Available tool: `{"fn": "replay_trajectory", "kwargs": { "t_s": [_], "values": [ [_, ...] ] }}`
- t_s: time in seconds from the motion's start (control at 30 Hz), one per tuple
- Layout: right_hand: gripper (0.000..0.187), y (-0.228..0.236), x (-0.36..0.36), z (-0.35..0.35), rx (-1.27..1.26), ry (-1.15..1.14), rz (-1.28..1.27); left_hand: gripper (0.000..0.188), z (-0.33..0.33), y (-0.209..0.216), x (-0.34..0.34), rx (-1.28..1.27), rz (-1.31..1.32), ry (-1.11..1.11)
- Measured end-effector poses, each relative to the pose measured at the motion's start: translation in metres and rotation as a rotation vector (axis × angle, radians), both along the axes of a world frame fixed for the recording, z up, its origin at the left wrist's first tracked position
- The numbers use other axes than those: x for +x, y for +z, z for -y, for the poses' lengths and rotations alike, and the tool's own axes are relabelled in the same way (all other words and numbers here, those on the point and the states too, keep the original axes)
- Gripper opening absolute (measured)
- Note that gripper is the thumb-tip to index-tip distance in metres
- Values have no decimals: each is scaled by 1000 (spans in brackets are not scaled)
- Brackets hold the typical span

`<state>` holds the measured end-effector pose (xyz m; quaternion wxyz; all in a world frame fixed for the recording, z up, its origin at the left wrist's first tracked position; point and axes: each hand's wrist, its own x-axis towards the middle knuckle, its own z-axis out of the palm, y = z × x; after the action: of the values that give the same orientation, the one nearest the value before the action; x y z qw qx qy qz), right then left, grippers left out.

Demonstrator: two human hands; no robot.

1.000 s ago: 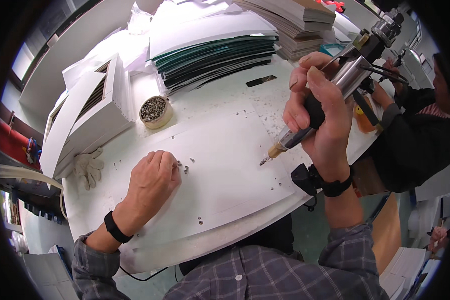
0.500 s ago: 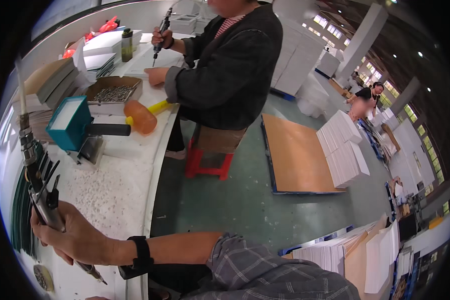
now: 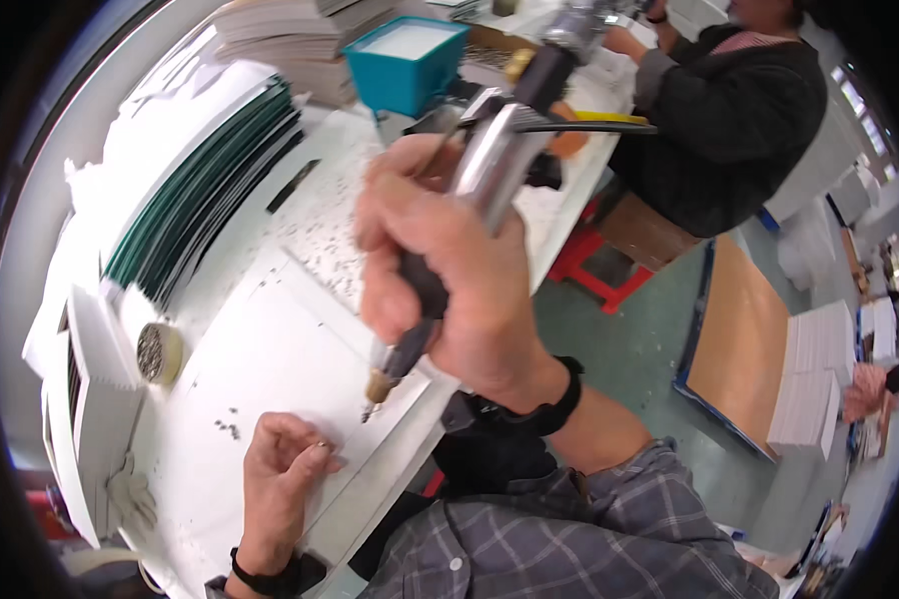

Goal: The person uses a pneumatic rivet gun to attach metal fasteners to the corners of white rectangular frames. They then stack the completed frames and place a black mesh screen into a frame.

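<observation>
In my right hand [image 3: 484,299] is a power screwdriver [image 3: 496,165] with a silver barrel and a brass-coloured nose. Its bit points down over a flat white sheet or board [image 3: 300,339] on the table. My left hand [image 3: 275,474] is closed in a pinch just above the same surface, left of the bit. A tiny shiny metal piece shows at its fingertips, too small to name. Several small dark pieces [image 3: 228,424] lie beside the left hand. Farther left stands a round tub [image 3: 175,354] of small metal parts.
A stack of dark green and black sheets or folders [image 3: 205,185] lies at the left. Beyond are a teal box [image 3: 395,75] and paper stacks [image 3: 295,40]. Small bits litter the table [image 3: 320,215]. Across sits a co-worker [image 3: 739,120] on a red stool [image 3: 594,265].
The view has swung down and left. My right hand has brought the screwdriver over the white surface, still gripped. My left hand, barely showing before, is now in view in a pinch.
</observation>
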<state>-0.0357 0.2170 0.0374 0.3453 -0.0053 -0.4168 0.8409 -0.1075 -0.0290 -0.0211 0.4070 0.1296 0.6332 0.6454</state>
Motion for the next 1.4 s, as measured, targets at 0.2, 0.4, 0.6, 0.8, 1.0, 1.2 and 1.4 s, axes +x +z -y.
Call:
{"fn": "replay_trajectory", "kwargs": {
  "t_s": [0.2,0.4,0.6,0.8,1.0,1.2,1.4],
  "values": [
    [22,12,-17,41,2,95,-74,21,31,-7,-12,144,101,-101],
    [23,5,-26,47,37,104,-101,20,30,-10,-8,177,102,-129],
    [21,4,-32,47,46,120,-104,19,28,-10,-10,186,109,-137],
    [20,3,-34,48,17,140,-103,20,29,-10,-10,205,109,-120],
    [20,15,-36,45,160,194,-59,20,16,2,-6,-6,-237,-117],
    [18,23,-41,47,464,147,-62,26,-16,2,-15,-97,-601,-228],
    [13,19,-38,43,571,126,-12,26,-35,0,-14,-128,-615,-286]
  ]
}}
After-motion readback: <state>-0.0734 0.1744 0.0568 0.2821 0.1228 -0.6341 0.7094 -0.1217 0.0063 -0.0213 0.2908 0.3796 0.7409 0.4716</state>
